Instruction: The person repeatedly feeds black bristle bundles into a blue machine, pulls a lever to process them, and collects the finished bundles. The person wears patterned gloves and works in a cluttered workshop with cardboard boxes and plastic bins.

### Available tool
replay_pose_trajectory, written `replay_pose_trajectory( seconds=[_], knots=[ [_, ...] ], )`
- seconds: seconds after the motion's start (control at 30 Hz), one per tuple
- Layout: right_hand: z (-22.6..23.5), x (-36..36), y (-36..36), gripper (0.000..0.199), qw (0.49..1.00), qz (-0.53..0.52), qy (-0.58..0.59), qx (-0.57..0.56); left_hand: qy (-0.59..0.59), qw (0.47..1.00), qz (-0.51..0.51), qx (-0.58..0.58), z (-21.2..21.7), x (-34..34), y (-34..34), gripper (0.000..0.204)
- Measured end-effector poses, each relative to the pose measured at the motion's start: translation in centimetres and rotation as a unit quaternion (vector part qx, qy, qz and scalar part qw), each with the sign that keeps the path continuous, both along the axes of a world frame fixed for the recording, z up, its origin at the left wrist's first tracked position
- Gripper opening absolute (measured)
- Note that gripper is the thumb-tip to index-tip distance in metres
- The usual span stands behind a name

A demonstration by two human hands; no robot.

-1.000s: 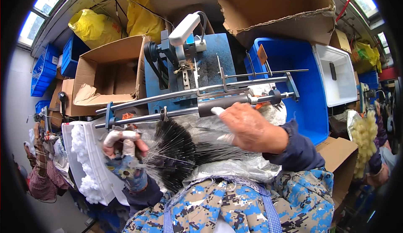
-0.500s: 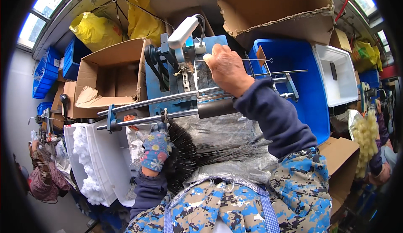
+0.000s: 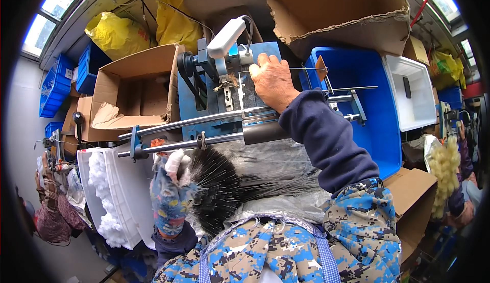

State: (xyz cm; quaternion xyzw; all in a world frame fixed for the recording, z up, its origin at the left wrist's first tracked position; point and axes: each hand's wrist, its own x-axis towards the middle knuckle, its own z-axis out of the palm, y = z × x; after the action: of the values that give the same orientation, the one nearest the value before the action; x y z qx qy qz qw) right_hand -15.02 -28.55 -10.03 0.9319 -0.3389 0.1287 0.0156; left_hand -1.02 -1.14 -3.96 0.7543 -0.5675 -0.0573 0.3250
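Observation:
My right hand is closed over the bed of a blue bench machine, its fingers curled at the metal plate. A thin metal wire comes out of its right side. My left hand wears a blue flowered glove or sleeve with pale wrapped fingertips. It is raised left of a thick black bristly bundle, its fingers curled together. Whatever they hold is hidden. Long thin wires spread from the bundle across a silver sheet.
Two steel rods cross in front of the machine. A cardboard box and a white bin with white fluffy pieces stand left. A deep blue bin and a white tub stand right. Other people work at both sides.
My left hand has lifted off the black bundle and moved left, its fingers now turned up. My right hand has shifted slightly, and the wire's far end sits a little higher.

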Motion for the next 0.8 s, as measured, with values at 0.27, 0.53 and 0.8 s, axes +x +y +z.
replay_pose_trajectory(
  seconds=[0.27,0.53,0.8],
  knots=[
    [-0.5,-0.1,-0.2,0.013,0.999,0.023,-0.030,0.007,0.315,0.916,-0.041,-0.246,1.7,0.6,0.8,0.053],
    [-0.4,0.1,-1.1,0.021,0.994,-0.028,0.001,0.103,0.389,0.899,-0.060,-0.191,0.8,0.2,0.1,0.052],
    [-0.5,-4.0,1.9,0.059,0.997,-0.005,-0.035,0.072,0.422,0.883,-0.012,-0.205,0.4,-1.0,-0.5,0.045]
  ],
)
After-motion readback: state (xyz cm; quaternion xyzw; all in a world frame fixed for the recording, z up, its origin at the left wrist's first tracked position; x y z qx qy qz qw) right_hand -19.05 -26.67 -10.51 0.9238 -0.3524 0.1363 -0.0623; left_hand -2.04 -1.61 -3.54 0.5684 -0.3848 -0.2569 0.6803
